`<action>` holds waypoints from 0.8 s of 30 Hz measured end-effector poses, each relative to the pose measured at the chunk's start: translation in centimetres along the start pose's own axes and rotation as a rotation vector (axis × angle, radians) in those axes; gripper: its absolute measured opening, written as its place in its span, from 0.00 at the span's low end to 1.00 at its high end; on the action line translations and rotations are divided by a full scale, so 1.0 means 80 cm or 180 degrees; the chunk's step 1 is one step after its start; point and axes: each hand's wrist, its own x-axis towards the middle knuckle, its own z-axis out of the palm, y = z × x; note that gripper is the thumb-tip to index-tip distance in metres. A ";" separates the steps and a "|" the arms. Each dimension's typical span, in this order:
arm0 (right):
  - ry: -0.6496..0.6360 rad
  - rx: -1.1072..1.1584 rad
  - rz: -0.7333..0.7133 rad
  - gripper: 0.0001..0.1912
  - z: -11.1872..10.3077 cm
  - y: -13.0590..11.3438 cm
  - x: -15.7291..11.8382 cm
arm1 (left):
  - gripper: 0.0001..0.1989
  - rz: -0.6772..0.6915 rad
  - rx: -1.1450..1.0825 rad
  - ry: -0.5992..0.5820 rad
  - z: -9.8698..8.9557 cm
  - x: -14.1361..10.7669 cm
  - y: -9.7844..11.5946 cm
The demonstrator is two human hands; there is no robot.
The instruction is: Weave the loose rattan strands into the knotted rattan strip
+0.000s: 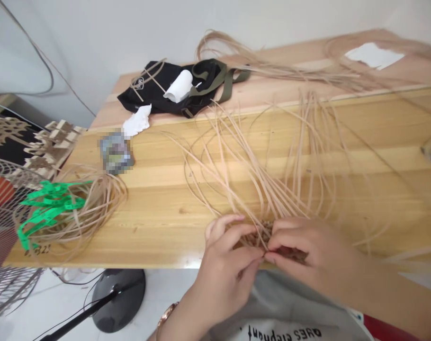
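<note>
A woven piece (pixel 267 228) of tan strips sits at the table's front edge, partly covered by my hands. Long loose strips (pixel 261 175) fan out from it across the wood. My left hand (pixel 228 260) pinches the weave from the left, thumb and forefinger pressed together at a strip. From the right, my right hand (pixel 308 246) closes on the strips too, its fingertips meeting those of the left. The exact strip under each fingertip is too small to tell apart.
A coil of strips (pixel 98 203) with green ribbon (pixel 55 203) lies at the table's left end. Behind are a black bag (pixel 151 90), a white roll (pixel 179 86), crumpled paper (pixel 137 121) and more long strips (pixel 290 71). A wire fan guard (pixel 9 213) stands left.
</note>
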 end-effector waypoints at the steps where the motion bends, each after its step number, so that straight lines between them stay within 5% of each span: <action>1: -0.0009 -0.0011 -0.0022 0.08 0.000 0.000 0.000 | 0.08 -0.0098 -0.0065 -0.0028 0.000 0.001 0.001; 15: 0.0088 -0.0023 -0.0091 0.05 0.004 -0.001 0.007 | 0.08 -0.0447 -0.0428 -0.0804 -0.013 0.018 -0.007; 24: -0.0035 0.0216 0.0028 0.06 -0.003 0.006 0.005 | 0.07 -0.0511 -0.0386 -0.0848 -0.014 0.022 -0.006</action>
